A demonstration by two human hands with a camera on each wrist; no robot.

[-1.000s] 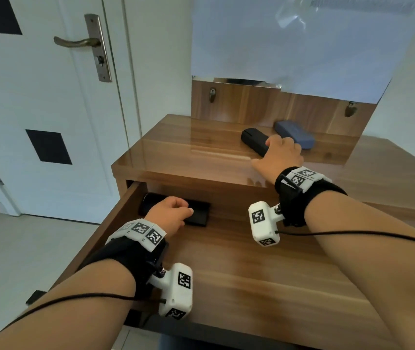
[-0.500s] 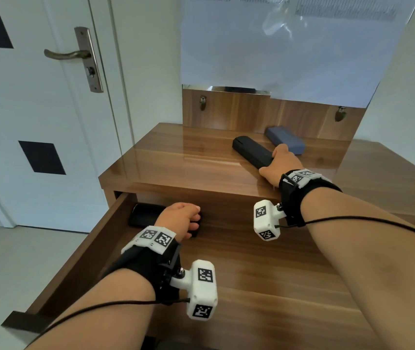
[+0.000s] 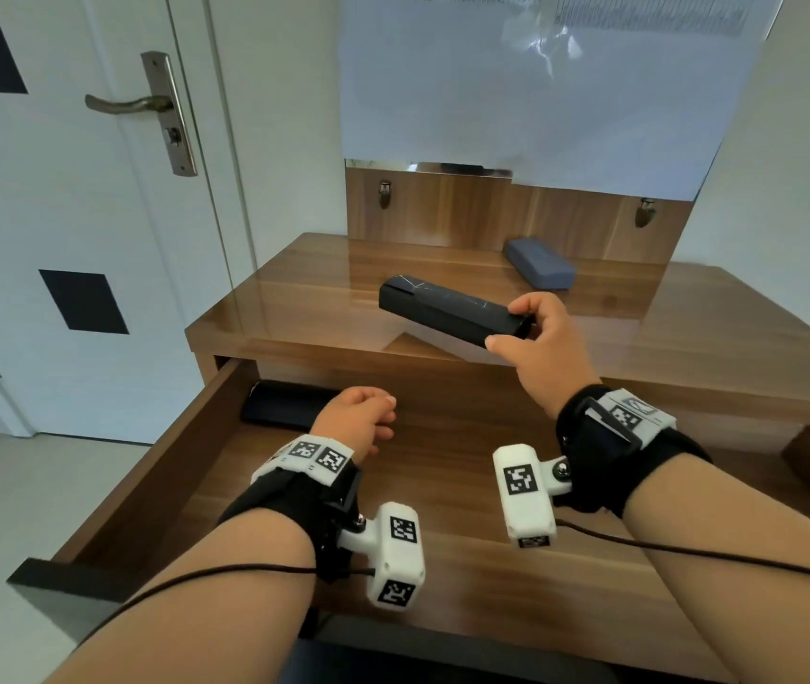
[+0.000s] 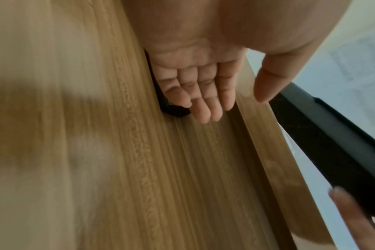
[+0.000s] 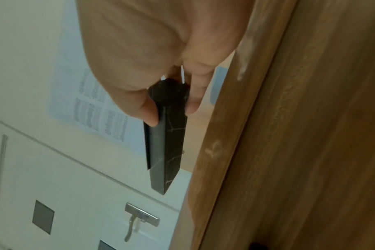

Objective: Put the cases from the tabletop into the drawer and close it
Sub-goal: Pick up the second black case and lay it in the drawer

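My right hand [image 3: 511, 328] grips one end of a long black case [image 3: 447, 313] and holds it in the air over the tabletop's [image 3: 294, 298] front edge. In the right wrist view thumb and fingers pinch this case [image 5: 167, 143] near its end. A blue-grey case [image 3: 538, 264] lies at the back right of the tabletop. Another black case [image 3: 279, 404] lies at the back left of the open drawer [image 3: 161, 461]. My left hand [image 3: 368, 417] hovers just in front of it, holding nothing. The left wrist view shows its fingers [image 4: 203, 94] relaxed, with that case [image 4: 176, 111] behind them.
A white door with a lever handle [image 3: 127, 103] stands to the left of the cabinet. A wooden back panel with two hooks [image 3: 384, 194] rises behind the tabletop, under a sheet of paper [image 3: 541, 91]. The drawer floor [image 3: 442, 510] in front of my hands is bare wood.
My right hand has closed on the long black case, lifted it off the tabletop and drawn it toward the front edge. My left hand has pulled back a little from the case in the drawer.
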